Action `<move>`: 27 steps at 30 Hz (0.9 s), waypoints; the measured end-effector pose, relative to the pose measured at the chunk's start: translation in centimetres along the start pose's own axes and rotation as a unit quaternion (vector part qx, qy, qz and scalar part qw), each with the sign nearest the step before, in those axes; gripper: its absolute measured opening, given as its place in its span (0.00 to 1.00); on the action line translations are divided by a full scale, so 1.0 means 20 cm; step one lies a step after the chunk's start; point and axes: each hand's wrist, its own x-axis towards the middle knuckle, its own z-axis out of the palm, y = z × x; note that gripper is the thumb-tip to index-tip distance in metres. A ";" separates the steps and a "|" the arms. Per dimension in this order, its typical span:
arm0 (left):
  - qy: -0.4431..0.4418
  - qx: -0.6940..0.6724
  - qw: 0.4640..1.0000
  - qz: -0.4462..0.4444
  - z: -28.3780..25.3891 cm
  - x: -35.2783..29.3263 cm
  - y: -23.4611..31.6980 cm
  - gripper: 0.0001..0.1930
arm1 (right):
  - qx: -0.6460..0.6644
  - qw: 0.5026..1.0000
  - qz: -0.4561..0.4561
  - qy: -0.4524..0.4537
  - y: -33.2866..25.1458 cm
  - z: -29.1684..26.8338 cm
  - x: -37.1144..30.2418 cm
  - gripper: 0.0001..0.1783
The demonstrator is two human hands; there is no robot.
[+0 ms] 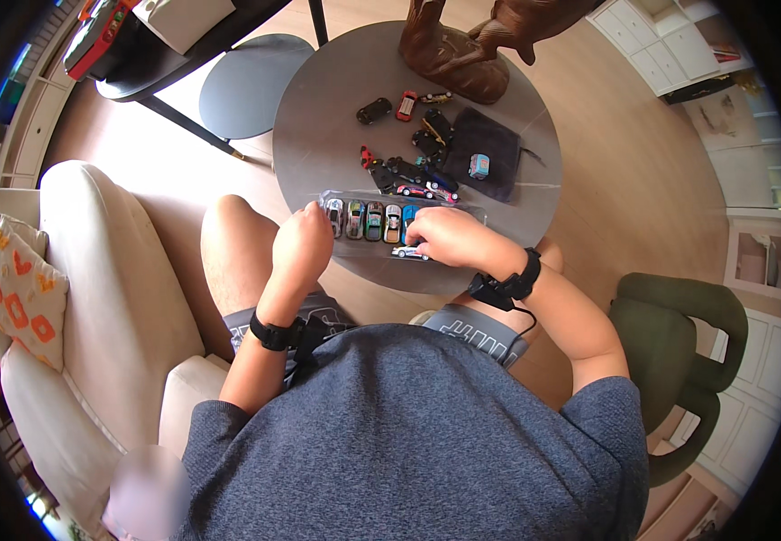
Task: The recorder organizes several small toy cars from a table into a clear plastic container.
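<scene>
A clear plastic tray lies at the table's near edge with a row of several toy cars standing in it, among them a silver toy car and a green-and-black toy car. My left hand is closed at the tray's left edge; its fingertips are mostly hidden. With bent fingers, my right hand grips a white toy car at the tray's near side. A blue toy car at the right of the row is partly covered by that hand.
Loose toy cars lie in a heap beyond the tray. A dark cloth pouch with a small blue toy van on it lies to the right. A brown animal sculpture stands at the round table's far side.
</scene>
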 end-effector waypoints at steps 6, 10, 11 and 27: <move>0.001 0.025 1.000 0.005 0.00 0.01 0.00 0.10 | -0.003 0.998 0.034 -0.054 0.00 -0.01 0.02 0.12; 0.000 0.024 1.000 0.012 -0.01 0.01 0.00 0.10 | -0.025 0.999 0.012 -0.016 -0.02 -0.07 0.01 0.13; -0.001 0.024 1.000 0.012 -0.01 0.00 0.00 0.10 | 0.008 0.999 0.050 0.007 -0.02 -0.10 0.01 0.14; 0.002 0.023 0.999 0.030 -0.01 0.00 -0.01 0.11 | -0.085 0.993 0.002 0.083 -0.03 -0.05 -0.03 0.14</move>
